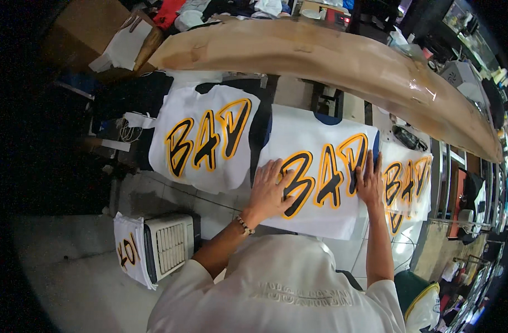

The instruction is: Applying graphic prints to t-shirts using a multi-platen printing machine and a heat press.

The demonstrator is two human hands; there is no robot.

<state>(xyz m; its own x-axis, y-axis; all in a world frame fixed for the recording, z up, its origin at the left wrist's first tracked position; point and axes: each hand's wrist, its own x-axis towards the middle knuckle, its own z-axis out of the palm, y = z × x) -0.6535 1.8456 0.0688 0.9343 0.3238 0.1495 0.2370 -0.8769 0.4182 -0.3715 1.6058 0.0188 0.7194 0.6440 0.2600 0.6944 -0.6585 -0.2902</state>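
Note:
In front of me a white T-shirt (298,130) with a dark blue collar and large black-and-orange lettering lies spread out flat. My left hand (271,190) rests on its left side, fingers stretched out and apart, beside the first printed letter. On the shirt's right edge, my right hand (369,180) lies with its fingers spread, by the last letter. Neither hand grips anything. A second white shirt (204,139) with the same print is laid out to the left. To the right is another printed white shirt (408,183), partly under a shiny clear layer.
Long brown cardboard (320,53) stretches across the far side. At lower left, a vented white appliance (173,243) stands on the floor with folded printed white cloths (133,250) against it. A black object (409,137) lies beyond the right shirt. A cardboard box (79,33) sits far left.

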